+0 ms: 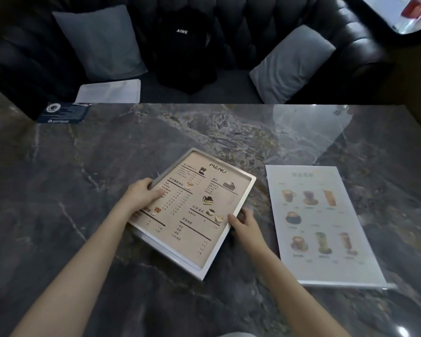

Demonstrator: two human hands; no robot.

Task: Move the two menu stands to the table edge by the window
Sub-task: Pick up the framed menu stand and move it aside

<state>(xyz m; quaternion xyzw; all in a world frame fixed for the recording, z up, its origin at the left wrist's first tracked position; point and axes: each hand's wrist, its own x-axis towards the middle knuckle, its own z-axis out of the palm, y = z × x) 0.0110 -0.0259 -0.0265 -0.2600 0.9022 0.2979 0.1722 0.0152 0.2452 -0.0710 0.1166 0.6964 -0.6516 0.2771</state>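
Both hands, left (141,194) and right (244,221), grip pinching the framed menu (195,210) (tilted) above the counter (83,178); second menu (319,222) lies beside.

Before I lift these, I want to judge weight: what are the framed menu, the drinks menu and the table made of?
Framed menu: printed beige card in a pale, matte, thick frame, plastic or painted metal, held by both hands. Drinks menu: glossy clear sheet over print, probably acrylic. Table: polished dark veined marble or lookalike, with reflections.
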